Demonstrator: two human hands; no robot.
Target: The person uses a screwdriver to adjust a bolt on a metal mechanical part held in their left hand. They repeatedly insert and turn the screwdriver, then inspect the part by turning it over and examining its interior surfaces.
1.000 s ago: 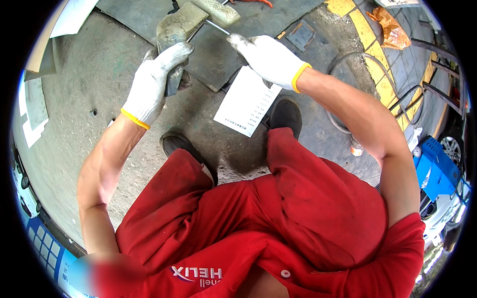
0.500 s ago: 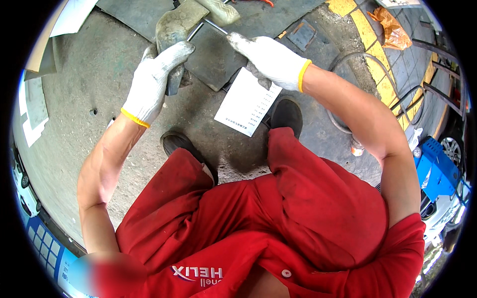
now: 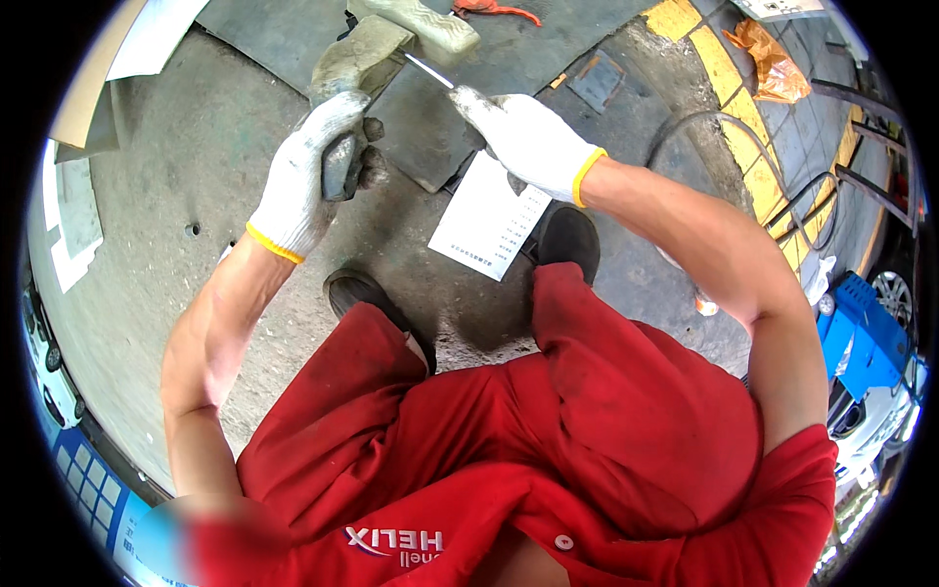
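My left hand (image 3: 301,166), in a white knit glove with a yellow cuff, is closed around a dark grey block-like piece (image 3: 338,168); most of it is hidden by the glove, and its kind does not show. Just beyond the thumb is a curved, dirty tan-grey piece (image 3: 360,59). My right hand (image 3: 533,145), gloved the same way, pinches the near end of a thin metal rod (image 3: 430,71), which points up and left toward the curved piece. Below the right fingers lies a white printed sheet (image 3: 489,220), partly covered by them.
Dark mats (image 3: 421,127) cover part of the concrete floor. A pale lumpy piece (image 3: 430,24) and an orange-red item (image 3: 494,8) lie at the far side. To the right are a hose (image 3: 675,125), an orange plastic bag (image 3: 771,64) and a blue metal stand (image 3: 861,338). My shoes flank the sheet's near side.
A second thin rod seen near my left thumb is out of sight. My left hand has turned and drawn slightly nearer, apart from the curved piece. The right hand still holds its rod.
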